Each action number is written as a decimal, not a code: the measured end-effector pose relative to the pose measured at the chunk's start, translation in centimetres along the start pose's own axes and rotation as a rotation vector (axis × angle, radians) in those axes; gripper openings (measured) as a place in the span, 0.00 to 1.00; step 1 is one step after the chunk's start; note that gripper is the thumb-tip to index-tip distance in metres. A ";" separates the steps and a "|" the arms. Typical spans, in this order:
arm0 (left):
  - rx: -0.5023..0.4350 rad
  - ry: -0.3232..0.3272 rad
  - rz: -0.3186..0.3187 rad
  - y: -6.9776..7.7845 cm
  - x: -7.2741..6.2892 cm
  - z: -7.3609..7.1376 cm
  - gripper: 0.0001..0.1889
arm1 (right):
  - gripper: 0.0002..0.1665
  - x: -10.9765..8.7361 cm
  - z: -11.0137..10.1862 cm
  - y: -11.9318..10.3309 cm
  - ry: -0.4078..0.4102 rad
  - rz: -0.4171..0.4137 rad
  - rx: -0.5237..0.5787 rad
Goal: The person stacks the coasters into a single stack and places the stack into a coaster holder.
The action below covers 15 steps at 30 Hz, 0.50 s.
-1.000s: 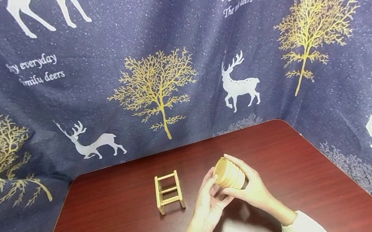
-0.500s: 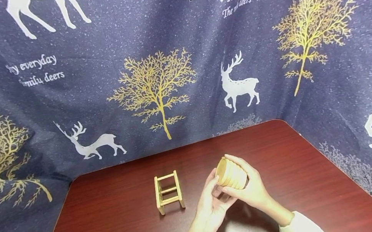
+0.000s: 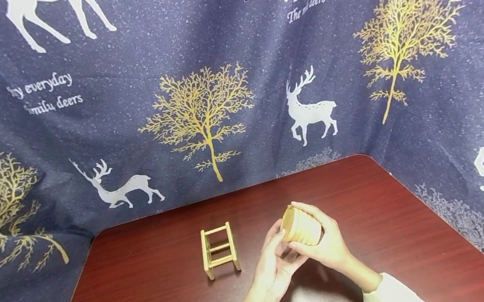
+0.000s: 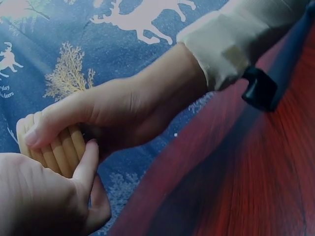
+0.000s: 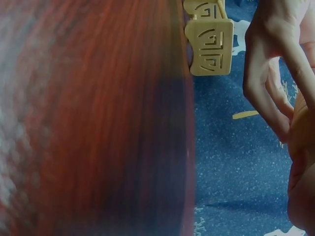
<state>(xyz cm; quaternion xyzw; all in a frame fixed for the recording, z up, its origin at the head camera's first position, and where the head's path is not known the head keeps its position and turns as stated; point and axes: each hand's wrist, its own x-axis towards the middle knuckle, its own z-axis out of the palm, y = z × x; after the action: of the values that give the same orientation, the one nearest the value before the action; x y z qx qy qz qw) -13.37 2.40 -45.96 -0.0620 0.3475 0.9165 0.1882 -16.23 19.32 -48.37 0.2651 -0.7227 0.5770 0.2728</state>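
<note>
Both hands hold a stack of several round, pale wooden coasters (image 3: pixel 305 228) above the table, tilted so one flat face points up and left. The left hand (image 3: pixel 269 268) grips it at the left end, fingers partly hidden behind the stack. From the right, the right hand (image 3: pixel 333 246) wraps thumb and fingers around the stack's side. In the left wrist view, the coasters' ridged edges (image 4: pixel 61 152) show between the two hands. A pale wooden rack (image 3: pixel 221 262) with rails and slatted gaps stands on the table to the left of the hands. Its cut-out side panel (image 5: pixel 211 46) shows in the right wrist view.
The dark red wooden table (image 3: pixel 149 283) has rounded far corners. Blue cloth (image 3: pixel 218 33) printed with deer and trees hangs behind and beside it. A pale glare patch lies on the table below the hands.
The hands and the stack have shifted very slightly to the right, and the stack's flat face has turned a little further leftward. The rack stays in place.
</note>
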 end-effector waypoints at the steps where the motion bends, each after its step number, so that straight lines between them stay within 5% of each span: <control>1: 0.007 -0.005 0.006 0.0 0.0 -0.1 0.18 | 0.54 0.0 0.0 0.0 -0.002 -0.001 -0.001; 15: 0.074 -0.024 0.054 0.9 -0.2 -0.8 0.15 | 0.53 0.7 0.0 0.1 -0.045 0.004 -0.032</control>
<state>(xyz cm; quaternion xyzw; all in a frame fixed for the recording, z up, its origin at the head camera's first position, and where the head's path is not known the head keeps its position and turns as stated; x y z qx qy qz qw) -13.57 1.20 -46.01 -0.0347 0.3803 0.9085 0.1698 -16.83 19.25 -47.94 0.2722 -0.7385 0.5597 0.2594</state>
